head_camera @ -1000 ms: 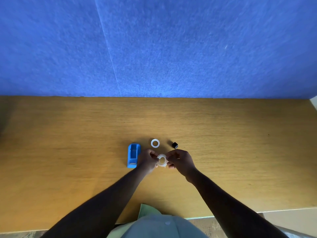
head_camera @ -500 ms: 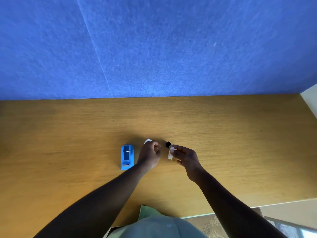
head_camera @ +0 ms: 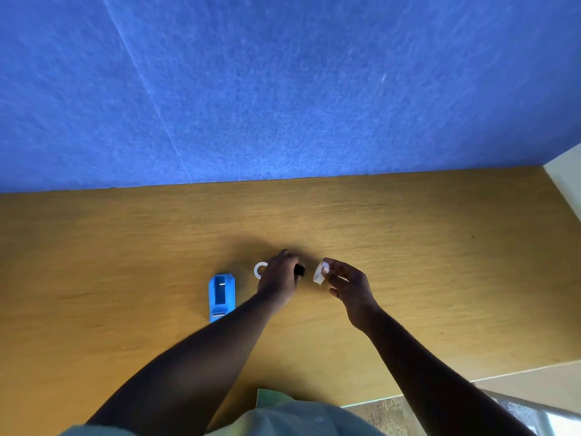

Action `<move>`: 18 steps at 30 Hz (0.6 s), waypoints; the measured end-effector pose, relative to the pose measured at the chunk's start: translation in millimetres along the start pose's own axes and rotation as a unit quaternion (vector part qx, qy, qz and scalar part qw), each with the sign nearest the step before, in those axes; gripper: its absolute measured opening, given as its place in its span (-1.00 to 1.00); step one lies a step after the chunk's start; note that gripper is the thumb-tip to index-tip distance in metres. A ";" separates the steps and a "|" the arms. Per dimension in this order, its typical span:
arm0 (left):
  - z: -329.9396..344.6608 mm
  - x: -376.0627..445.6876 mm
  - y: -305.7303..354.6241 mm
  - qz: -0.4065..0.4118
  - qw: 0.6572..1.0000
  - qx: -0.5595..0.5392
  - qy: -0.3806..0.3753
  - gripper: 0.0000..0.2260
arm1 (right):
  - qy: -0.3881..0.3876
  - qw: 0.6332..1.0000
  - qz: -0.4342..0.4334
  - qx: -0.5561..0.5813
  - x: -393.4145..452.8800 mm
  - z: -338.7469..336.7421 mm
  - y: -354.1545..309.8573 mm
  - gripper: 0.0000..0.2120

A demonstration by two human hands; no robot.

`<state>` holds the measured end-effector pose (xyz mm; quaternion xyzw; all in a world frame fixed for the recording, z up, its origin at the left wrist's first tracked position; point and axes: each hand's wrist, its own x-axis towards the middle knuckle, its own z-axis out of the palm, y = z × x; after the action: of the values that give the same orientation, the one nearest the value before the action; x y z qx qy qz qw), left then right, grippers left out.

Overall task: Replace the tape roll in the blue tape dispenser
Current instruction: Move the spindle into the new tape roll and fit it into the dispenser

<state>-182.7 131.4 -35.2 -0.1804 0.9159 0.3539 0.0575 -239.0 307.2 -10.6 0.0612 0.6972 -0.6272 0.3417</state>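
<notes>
The blue tape dispenser (head_camera: 221, 297) lies on the wooden desk (head_camera: 424, 262), its roll bay showing no roll. A white ring of tape (head_camera: 260, 270) lies flat on the desk just right of the dispenser's far end, partly hidden by my left hand (head_camera: 279, 276). That hand is closed around a small black hub piece (head_camera: 299, 270), which peeks out at its right side. My right hand (head_camera: 345, 283) pinches a second white tape roll (head_camera: 319, 272), held on edge a little above the desk, to the right of the black piece.
A blue felt wall (head_camera: 283, 89) rises along the desk's far edge. The desk's right end and near edge show at the right, with floor below. My pale green shirt (head_camera: 283, 416) fills the bottom middle.
Both hands held one white roll together a second ago. My right hand has carried it to the right, and my left hand has reached across and closed on the black piece.
</notes>
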 end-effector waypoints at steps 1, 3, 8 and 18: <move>0.9 0.2 -1.1 -0.020 0.999 -0.033 0.012 -0.79 | -0.002 1.000 -0.001 -0.003 1.5 -0.8 0.1 -0.78; 0.8 0.1 -3.9 -0.063 0.991 -0.116 0.028 -0.81 | -0.008 1.000 -0.005 -0.008 3.6 -0.8 0.3 -0.79; -10.4 -11.8 -10.3 -0.084 0.953 -0.291 0.007 -0.73 | -0.033 0.999 -0.009 0.000 6.8 3.7 -0.2 -0.74; -54.5 -46.1 -22.5 -0.091 0.889 -0.444 0.060 -0.69 | -0.116 0.992 -0.047 0.009 -4.2 30.2 -14.8 -0.55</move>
<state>-130.4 92.9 1.9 -0.2908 0.6444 0.7053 -0.0516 -231.3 277.9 4.7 -0.0421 0.6489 -0.6521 0.3897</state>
